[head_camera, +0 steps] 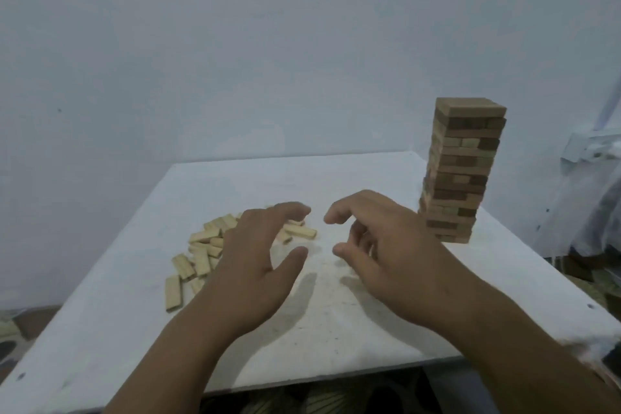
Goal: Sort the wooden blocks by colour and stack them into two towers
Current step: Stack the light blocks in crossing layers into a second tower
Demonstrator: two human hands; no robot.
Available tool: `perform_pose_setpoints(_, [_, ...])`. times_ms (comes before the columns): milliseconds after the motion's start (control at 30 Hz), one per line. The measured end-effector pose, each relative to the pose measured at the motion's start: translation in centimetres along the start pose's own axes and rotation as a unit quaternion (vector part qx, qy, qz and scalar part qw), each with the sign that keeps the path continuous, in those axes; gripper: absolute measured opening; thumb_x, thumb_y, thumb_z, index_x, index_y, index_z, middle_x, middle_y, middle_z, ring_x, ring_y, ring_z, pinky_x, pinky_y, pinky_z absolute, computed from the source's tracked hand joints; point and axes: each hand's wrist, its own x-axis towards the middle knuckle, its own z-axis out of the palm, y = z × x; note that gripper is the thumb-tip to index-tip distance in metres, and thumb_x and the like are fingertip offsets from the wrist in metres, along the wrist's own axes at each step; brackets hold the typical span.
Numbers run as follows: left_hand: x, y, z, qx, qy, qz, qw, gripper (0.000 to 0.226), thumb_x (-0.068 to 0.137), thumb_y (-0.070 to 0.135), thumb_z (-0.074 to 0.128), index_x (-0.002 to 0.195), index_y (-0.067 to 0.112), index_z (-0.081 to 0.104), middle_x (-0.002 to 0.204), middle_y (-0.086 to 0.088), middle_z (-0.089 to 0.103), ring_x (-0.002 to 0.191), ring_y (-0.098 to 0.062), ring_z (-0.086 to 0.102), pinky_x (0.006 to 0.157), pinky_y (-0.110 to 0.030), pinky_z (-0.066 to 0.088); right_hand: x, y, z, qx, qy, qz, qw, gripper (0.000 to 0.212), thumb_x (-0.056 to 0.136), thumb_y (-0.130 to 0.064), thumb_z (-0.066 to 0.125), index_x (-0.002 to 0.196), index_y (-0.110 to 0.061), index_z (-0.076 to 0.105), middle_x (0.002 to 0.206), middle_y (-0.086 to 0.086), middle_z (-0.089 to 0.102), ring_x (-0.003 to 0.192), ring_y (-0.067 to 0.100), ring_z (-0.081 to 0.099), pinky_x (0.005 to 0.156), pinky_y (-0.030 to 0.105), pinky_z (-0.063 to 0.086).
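We find the pale blocks lying loose in a scatter on the left half of the worktop, flat on their broad faces, none stacked. Their long axes run every way: the nearest ones point roughly near-to-far, while the few at the far right of the scatter lie closer to left-to-right. The darker blocks stand in one tower at the far right of the worktop, well apart from the scatter. It looks upright with slightly uneven courses, and a few lighter pieces show in its faces.

Both hands hang above the middle of the worktop, between scatter and tower. The left hand is spread with fingers slightly bent, palm down, and has hold of nothing. It overlaps the right edge of the scatter in the view; we cannot tell whether it touches any block. The right hand has its fingers loosely curled and its thumb apart from them. We see no block in it.

We judge the dark tower largely built and the pale tower not yet begun. The pale blocks lie left of and beyond the hands, so the left hand is plainly the nearer, and the right would have to cross the bare centre to reach them. The mixed axes suggest each block may need turning before it is laid.

Beyond the worktop we note only a plain pale wall.
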Motion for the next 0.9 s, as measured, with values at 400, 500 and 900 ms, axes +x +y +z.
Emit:
perform_pose_setpoints(400, [-4.8, -10.0, -8.5, 0.154, -0.08, -0.164, 0.971, 0.059, 0.089, 0.005, 0.054, 0.133, 0.044, 0.05, 0.14, 0.019, 0.051, 0.131, -0.012, 0.044, 0.115, -0.039, 0.032, 1.3, -4.8, 12.7, -0.078, -0.207, -0.111, 0.969, 0.052, 0.104, -0.033, 0.041, 0.153, -0.026, 0.025, 0.159, -0.012, 0.017, 0.144, 0.01, 0.014, 0.118, 0.03, 0.022])
perform_pose_setpoints(500, [-5.0, -9.8, -8.3, 0.178, -0.089, -0.164, 0.966, 0.05, 0.095, 0.009, 0.051, 0.135, 0.039, 0.051, 0.14, 0.019, 0.047, 0.131, -0.014, 0.038, 0.108, -0.027, 0.027, 1.3, -5.7, 14.4, -0.099, -0.202, -0.137, 0.965, 0.056, 0.104, -0.037, 0.039, 0.155, -0.025, 0.019, 0.16, -0.009, 0.017, 0.144, 0.013, 0.015, 0.118, 0.037, 0.023])
perform_pose_setpoints(900, [-5.0, -9.7, -8.4, 0.111, -0.06, -0.212, 0.969, 0.015, 0.075, 0.035, 0.082, 0.083, 0.041, 0.071, 0.107, 0.026, 0.062, 0.107, 0.0, 0.054, 0.101, -0.029, 0.045, 0.5, -4.9, 10.8, -0.124, -0.188, -0.042, 0.973, 0.02, 0.096, -0.04, 0.054, 0.11, -0.028, 0.061, 0.112, -0.014, 0.055, 0.104, 0.009, 0.046, 0.09, 0.031, 0.045])
